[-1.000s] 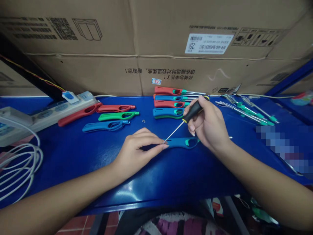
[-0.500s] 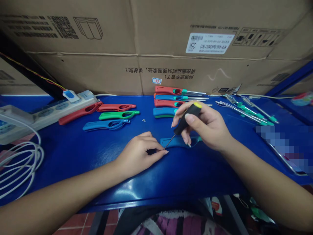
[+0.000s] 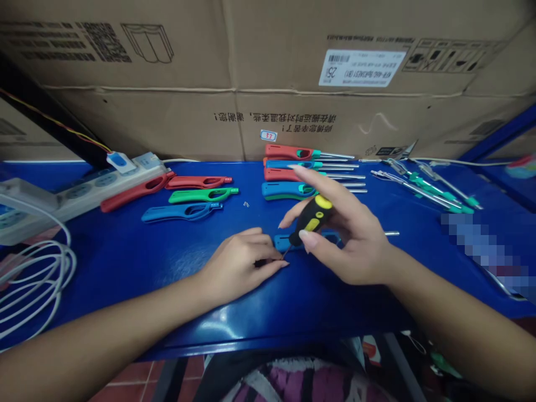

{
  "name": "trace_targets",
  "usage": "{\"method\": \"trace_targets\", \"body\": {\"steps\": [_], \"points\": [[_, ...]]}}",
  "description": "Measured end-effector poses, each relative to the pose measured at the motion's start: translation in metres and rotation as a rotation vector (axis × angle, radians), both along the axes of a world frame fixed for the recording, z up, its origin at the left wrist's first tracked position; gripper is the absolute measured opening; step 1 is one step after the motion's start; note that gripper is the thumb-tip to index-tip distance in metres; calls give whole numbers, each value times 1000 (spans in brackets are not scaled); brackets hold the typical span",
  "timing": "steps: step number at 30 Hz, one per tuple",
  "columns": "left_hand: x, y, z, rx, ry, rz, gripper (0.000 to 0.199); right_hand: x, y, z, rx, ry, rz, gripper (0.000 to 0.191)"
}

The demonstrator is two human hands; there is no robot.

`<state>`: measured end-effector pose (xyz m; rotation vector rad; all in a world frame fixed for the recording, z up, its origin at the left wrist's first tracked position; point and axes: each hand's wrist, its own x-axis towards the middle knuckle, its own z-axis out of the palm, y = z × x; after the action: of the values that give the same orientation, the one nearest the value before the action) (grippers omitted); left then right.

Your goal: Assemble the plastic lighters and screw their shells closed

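Observation:
A black and yellow screwdriver point(image 3: 312, 220) is held by my right hand point(image 3: 352, 234), its thumb and some fingers on the handle and the index finger raised. The thin shaft slants down left to the fingertips of my left hand point(image 3: 238, 265). Those fingers are pinched together at the screwdriver's tip; whatever small thing they may hold is hidden. Just behind the tip, a blue lighter point(image 3: 283, 241) lies on the table, partly covered by my right hand, its metal tube poking out to the right.
Assembled red and blue lighters point(image 3: 288, 151) lie at the back centre. Red, green and blue handle shells point(image 3: 180, 213) are at left, beside a power strip point(image 3: 79, 192) and coiled white cable point(image 3: 62, 262). Tiny screws point(image 3: 246, 204) lie mid-table. Metal tubes point(image 3: 422, 190) rest at the right.
My right hand has turned and shifted on the screwdriver, its index finger now stretched up and away. The screwdriver handle has come lower and to the left. My left hand stays nearly in place.

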<state>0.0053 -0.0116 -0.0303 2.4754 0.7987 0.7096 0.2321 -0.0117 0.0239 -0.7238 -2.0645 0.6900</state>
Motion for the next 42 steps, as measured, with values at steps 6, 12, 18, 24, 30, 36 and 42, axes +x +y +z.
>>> {"method": "trace_targets", "body": {"steps": [6, 12, 18, 24, 30, 36, 42], "points": [[-1, -1, 7, 111, -1, 4, 16, 1, 1, -2, -48, 6, -56, 65], [-1, 6, 12, 46, -3, 93, 36, -5, 3, -6, 23, 214, -240, 59], [1, 10, 7, -39, 33, 91, 32, -6, 5, -10, -43, 261, -222, 57], [1, 9, 6, -33, 22, 61, 29, -9, 6, -14, -41, 248, -215, 57], [1, 9, 5, -49, 19, 72, 28, -8, 5, -12, 3, 276, -201, 56], [-1, 8, 5, -62, 11, 82, 21, -7, 4, -10, 29, 268, -228, 56], [0, 9, 5, -69, 21, 61, 17, -8, 2, -9, -21, 304, -254, 55]]}}
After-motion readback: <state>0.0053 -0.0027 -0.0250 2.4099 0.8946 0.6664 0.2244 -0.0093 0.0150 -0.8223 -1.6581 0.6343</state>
